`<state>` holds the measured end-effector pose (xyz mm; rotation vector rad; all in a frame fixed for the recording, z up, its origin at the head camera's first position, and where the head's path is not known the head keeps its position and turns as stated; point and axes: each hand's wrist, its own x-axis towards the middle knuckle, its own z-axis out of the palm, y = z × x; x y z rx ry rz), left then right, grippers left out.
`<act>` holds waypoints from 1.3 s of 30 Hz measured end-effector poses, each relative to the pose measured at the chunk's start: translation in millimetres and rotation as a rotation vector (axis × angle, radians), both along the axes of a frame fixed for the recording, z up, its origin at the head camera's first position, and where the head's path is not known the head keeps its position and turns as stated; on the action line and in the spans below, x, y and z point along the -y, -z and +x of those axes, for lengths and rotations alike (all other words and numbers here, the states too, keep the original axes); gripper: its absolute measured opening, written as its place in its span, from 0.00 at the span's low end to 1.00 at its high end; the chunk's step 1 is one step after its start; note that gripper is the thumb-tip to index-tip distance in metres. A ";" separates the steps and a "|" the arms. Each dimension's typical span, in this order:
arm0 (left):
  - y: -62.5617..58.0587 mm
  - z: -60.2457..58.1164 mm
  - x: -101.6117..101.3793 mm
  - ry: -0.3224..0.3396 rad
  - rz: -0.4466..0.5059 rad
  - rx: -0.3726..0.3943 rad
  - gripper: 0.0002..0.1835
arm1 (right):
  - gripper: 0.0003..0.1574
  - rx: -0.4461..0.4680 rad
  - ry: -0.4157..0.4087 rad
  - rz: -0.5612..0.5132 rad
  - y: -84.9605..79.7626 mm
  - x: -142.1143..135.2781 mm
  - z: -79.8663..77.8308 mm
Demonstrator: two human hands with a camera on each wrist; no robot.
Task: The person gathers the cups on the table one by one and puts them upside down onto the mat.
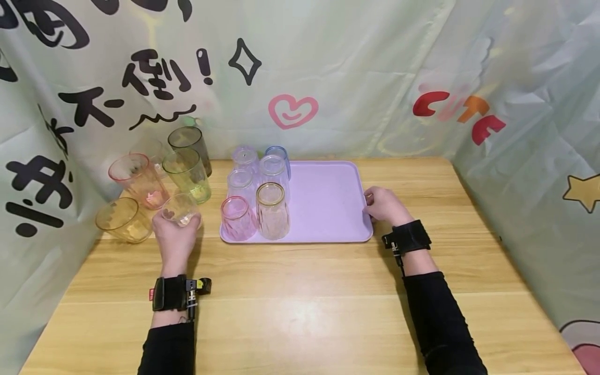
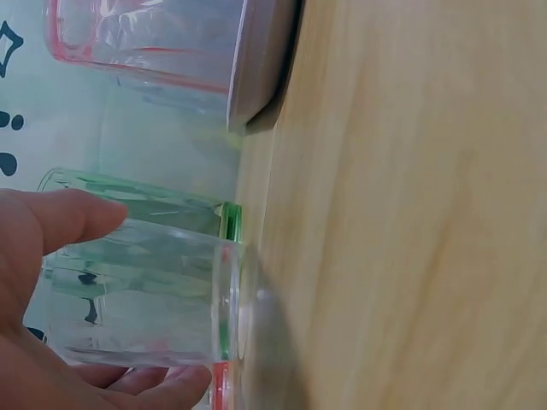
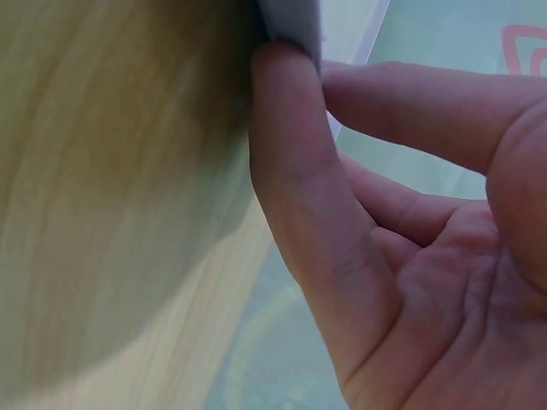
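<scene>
My left hand (image 1: 175, 234) grips a clear glass (image 2: 141, 295) between thumb and fingers, at the left of the table. The glass stands upright; I cannot tell whether its base touches the wood. My right hand (image 1: 386, 205) pinches the right rim of a lilac tray (image 1: 323, 203), thumb above and a finger below, as the right wrist view shows. Several glasses sit mouth down on the tray's left part, among them a pink glass (image 1: 238, 221), a yellow-rimmed glass (image 1: 274, 216) and a blue glass (image 1: 281, 156).
Around the left hand stand an amber glass (image 1: 124, 221), a pinkish-red glass (image 1: 140, 182), a green glass (image 1: 189, 177) and a dark grey glass (image 1: 194, 143). A printed cloth (image 1: 356, 78) hangs behind the wooden table (image 1: 300, 297) and along its sides.
</scene>
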<state>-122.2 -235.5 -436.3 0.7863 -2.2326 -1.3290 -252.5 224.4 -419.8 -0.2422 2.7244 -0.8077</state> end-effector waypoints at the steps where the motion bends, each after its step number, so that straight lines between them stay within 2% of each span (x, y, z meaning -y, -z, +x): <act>1: -0.1 0.2 -0.3 -0.001 0.003 -0.002 0.39 | 0.29 0.000 -0.003 -0.002 -0.1 -0.2 0.3; 11: -10.4 1.1 -5.8 -0.021 0.021 -0.108 0.39 | 0.32 -0.023 -0.018 -0.021 -2.5 0.4 2.6; 18: -27.0 4.4 -11.6 -0.018 0.086 -0.156 0.37 | 0.35 -0.136 0.001 -0.033 -7.5 1.6 2.7; 21: -35.5 5.5 -14.9 -0.011 0.148 -0.190 0.36 | 0.34 -0.195 0.023 -0.051 -10.2 3.3 3.6; 27: -50.2 5.5 -26.3 0.041 0.278 -0.388 0.33 | 0.33 -0.344 0.049 -0.127 -16.5 9.3 5.9; 31: -57.1 3.3 -37.2 0.086 0.409 -0.518 0.30 | 0.33 -0.450 0.045 -0.222 -21.4 15.1 9.0; 35: -65.2 1.0 -49.5 0.127 0.537 -0.582 0.27 | 0.32 -0.551 0.033 -0.323 -28.2 24.9 13.5; 39: -72.7 -0.3 -62.5 0.212 0.717 -0.644 0.24 | 0.31 -0.613 0.025 -0.424 -36.7 38.4 20.4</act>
